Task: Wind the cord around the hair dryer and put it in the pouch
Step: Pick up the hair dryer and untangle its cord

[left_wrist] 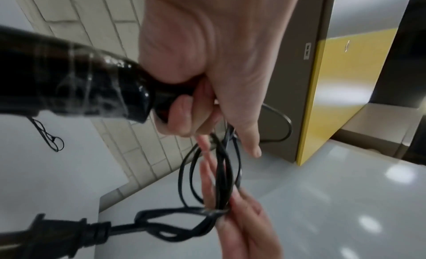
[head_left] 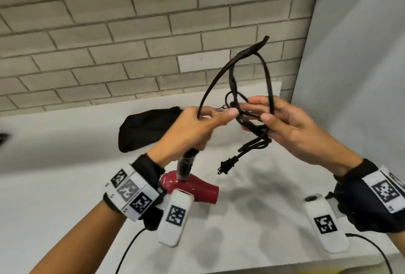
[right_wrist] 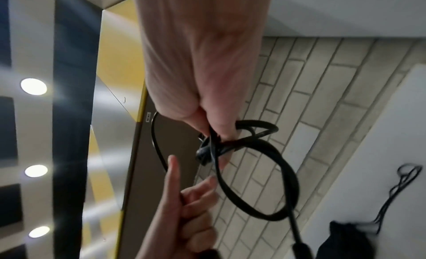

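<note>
My left hand grips the black handle of the red hair dryer, whose body hangs below the wrist. The black cord rises from this hand in a tall loop. My right hand pinches a bundle of cord loops just right of the left thumb. The plug dangles under the right hand above the counter. The black pouch lies flat on the white counter behind my left hand, its drawstring trailing beside it.
A white counter runs along a grey brick wall. A pale panel stands at the right end. Thin cables run from both wrist cameras toward the front edge.
</note>
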`<act>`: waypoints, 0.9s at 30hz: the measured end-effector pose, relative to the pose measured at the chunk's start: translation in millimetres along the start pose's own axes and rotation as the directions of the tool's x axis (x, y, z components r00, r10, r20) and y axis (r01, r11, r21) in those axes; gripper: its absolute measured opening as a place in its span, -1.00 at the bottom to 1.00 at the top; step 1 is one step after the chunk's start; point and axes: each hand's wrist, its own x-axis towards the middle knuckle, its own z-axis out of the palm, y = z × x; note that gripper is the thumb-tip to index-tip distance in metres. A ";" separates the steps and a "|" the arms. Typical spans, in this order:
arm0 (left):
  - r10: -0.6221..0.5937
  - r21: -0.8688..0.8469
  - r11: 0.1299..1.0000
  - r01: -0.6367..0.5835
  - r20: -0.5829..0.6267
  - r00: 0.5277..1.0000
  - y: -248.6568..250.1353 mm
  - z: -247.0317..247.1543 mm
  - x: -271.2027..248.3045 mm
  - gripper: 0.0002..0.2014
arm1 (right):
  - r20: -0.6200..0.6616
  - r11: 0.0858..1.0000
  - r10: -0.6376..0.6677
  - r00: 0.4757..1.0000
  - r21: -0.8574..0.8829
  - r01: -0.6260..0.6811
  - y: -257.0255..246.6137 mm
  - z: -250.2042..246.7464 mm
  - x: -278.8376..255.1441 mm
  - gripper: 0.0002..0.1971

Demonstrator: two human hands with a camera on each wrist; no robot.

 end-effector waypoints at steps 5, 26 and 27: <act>-0.027 -0.016 0.999 0.028 0.056 0.998 -0.9 17.0 3.8 -0.77 | 0.064 0.995 0.100 0.993 0.001 -0.100 1.4 16.1 8.2 -0.59; -0.091 -0.528 0.843 0.101 0.045 0.995 -32.0 -20.7 7.3 -0.78 | 0.330 0.887 0.454 0.828 -0.254 -0.385 54.9 17.7 -21.2 -0.49; -0.088 -0.531 0.842 0.097 0.041 0.995 -31.0 -19.6 7.7 -0.78 | 0.369 0.891 0.453 0.811 -0.189 -0.412 57.6 23.5 -24.5 -0.53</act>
